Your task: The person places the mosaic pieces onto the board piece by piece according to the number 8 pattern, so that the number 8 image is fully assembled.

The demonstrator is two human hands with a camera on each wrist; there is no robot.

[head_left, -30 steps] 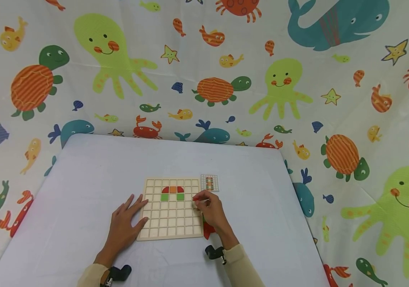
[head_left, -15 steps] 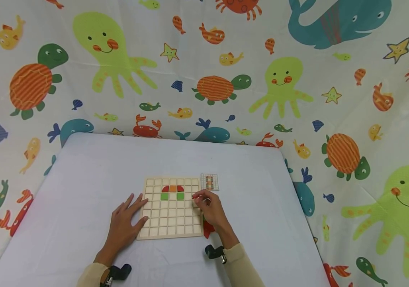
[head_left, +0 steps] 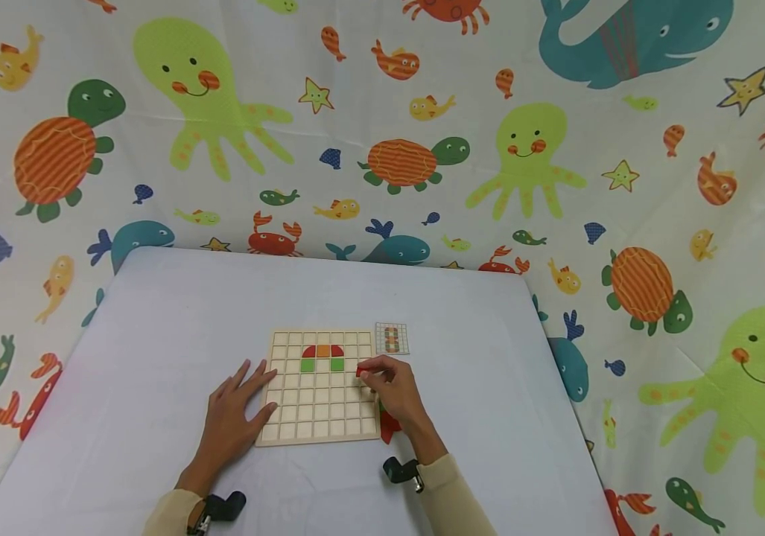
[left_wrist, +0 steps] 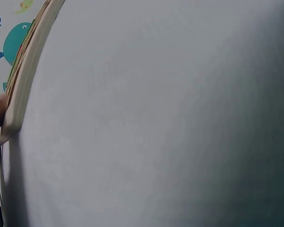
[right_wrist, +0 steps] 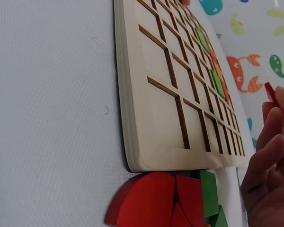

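Note:
A square wooden grid board (head_left: 315,429) lies on the white table. Two green squares (head_left: 337,365), two red quarter-round blocks (head_left: 308,352) and an orange square (head_left: 323,351) sit in its upper cells. My left hand (head_left: 231,417) rests with spread fingers at the board's left edge; thumb and fingertips touch the rim. Above the right side of the board, my right hand (head_left: 395,391) pinches a small red block (right_wrist: 270,94) between thumb and fingertips. Its full shape is partly hidden by the fingers.
Loose red blocks (right_wrist: 151,201) and green blocks (right_wrist: 209,191) lie beside the board's right edge, partly under my right hand. A small pattern card (head_left: 392,339) lies at the board's upper right corner. A curtain printed with sea animals hangs behind the table.
The red block has turned a little in my right fingertips and shows more of itself, slightly farther left. The left hand stays at the board's edge.

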